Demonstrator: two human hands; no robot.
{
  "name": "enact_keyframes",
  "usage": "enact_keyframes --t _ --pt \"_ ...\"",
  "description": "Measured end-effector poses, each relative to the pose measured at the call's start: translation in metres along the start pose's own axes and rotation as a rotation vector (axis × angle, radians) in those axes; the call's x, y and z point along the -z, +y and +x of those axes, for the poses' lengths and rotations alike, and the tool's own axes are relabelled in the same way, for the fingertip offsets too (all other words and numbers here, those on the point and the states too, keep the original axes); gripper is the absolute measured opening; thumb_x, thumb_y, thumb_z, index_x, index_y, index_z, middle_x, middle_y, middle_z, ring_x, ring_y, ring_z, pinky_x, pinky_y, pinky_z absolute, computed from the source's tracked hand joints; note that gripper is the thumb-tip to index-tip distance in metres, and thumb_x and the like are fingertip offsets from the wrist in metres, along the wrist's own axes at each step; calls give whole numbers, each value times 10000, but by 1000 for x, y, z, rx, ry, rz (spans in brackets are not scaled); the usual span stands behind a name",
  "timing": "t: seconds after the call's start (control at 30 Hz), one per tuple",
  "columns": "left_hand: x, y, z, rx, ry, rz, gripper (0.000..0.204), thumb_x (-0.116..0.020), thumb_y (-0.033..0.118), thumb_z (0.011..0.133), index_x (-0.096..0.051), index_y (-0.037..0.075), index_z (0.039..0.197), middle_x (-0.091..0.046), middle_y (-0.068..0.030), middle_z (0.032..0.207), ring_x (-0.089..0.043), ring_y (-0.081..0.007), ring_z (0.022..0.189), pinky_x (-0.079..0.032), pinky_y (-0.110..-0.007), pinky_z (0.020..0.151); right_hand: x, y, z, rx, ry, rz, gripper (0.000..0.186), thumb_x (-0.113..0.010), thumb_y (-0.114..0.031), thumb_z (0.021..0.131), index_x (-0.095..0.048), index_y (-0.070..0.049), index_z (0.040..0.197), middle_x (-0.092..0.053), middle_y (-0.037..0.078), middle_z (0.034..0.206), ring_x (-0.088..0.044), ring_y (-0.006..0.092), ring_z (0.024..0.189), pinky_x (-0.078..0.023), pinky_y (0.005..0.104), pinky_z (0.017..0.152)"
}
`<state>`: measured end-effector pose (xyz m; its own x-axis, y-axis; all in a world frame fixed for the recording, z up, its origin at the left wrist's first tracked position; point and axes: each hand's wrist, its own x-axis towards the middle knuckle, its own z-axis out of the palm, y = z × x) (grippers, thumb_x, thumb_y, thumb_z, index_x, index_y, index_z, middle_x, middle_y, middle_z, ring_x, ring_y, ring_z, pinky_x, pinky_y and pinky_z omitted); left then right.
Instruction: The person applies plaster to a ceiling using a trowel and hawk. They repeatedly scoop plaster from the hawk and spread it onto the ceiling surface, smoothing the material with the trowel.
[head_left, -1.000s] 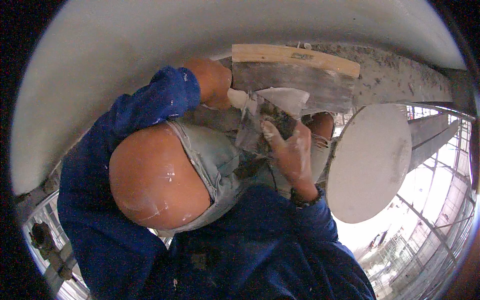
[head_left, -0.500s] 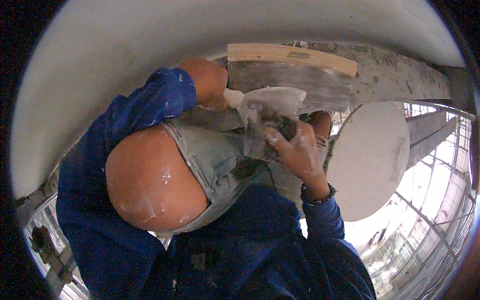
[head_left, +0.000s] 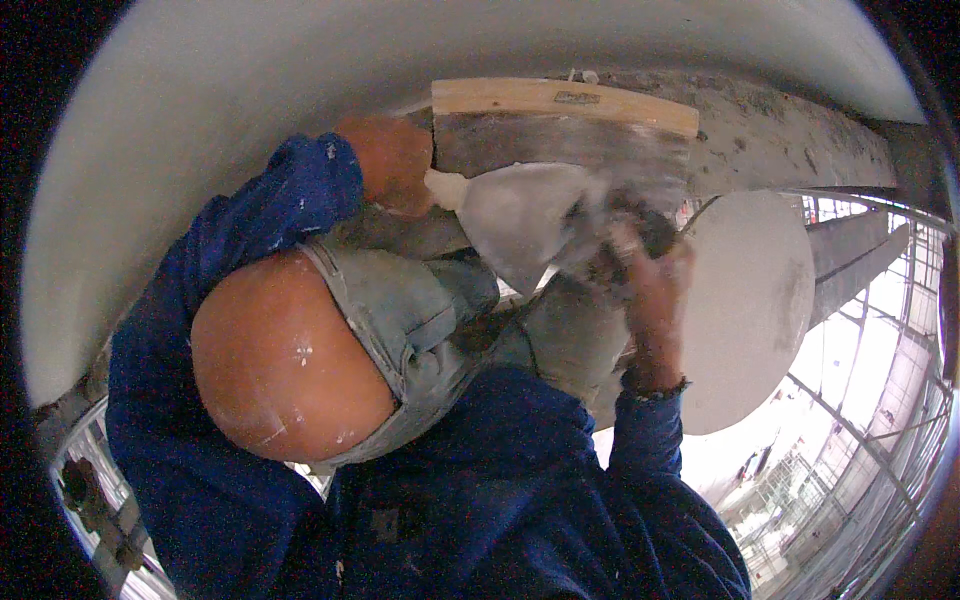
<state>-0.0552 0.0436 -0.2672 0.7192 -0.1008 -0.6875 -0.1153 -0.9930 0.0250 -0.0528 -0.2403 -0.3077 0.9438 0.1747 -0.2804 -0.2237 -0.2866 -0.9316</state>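
With the work seemingly unfinished, our left grip (head_left: 388,165) clasps a putty knife (head_left: 500,203), its blade (head_left: 525,212) rightward largely white-coated; our blurred right grip (head_left: 655,285) holds a dark tool (head_left: 654,230).

Two hands (head_left: 388,165); one wide scraper (head_left: 555,135); one disc (head_left: 750,310)

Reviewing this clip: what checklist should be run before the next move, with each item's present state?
1. Left hand holding the pale-handled scraper: ok, the handle comes out of its grip.
2. Right hand secure on the dark object: cannot tell, both are blurred.
3. Scraper blade apart from the bare knee: ok, jeans show between them.
4. Right hand clear of the round pale board: cannot tell, they overlap in view.
5. Wide blade fully visible: not ok, the scraper covers part.
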Motion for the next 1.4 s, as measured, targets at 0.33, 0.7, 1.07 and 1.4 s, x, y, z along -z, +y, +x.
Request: enact_keyframes --t 0.33,0.7,1.07,1.4 --pt "5 6 -8 -43 59 4 380 -632 352 652 -674 34 856 -652 -191 839 -637 -346 784 -510 -449 695 16 2 -5 -29 -8 -88 359 -671 -216 782 -591 32 1028 -649 137 929 -620 214 815 -491 314 745" --pt "-1 3 -1 18 19 -8 395 -645 377 664 -680 38 863 -654 -184 845 -636 -342 785 -510 -429 705 6 13 -15 27 -233 -259 378 -680 -243 772 -599 -9 1058 -605 191 973 -601 282 847 -473 366 770" --pt "0 4 2 50 2 -20 399 -658 377 636 -687 40 849 -657 -181 845 -637 -333 786 -510 -420 707 -14 4 -36 157 -216 -264 355 -690 -196 769 -601 16 1040 -619 194 942 -621 273 834 -483 345 729" --pt "1 5 1 58 9 19 400 -635 360 633 -674 35 862 -653 -187 854 -635 -335 797 -508 -428 709 -10 20 -33 110 -177 -316 293 -645 -179 805 -608 2 1033 -630 186 967 -631 253 804 -493 348 721"
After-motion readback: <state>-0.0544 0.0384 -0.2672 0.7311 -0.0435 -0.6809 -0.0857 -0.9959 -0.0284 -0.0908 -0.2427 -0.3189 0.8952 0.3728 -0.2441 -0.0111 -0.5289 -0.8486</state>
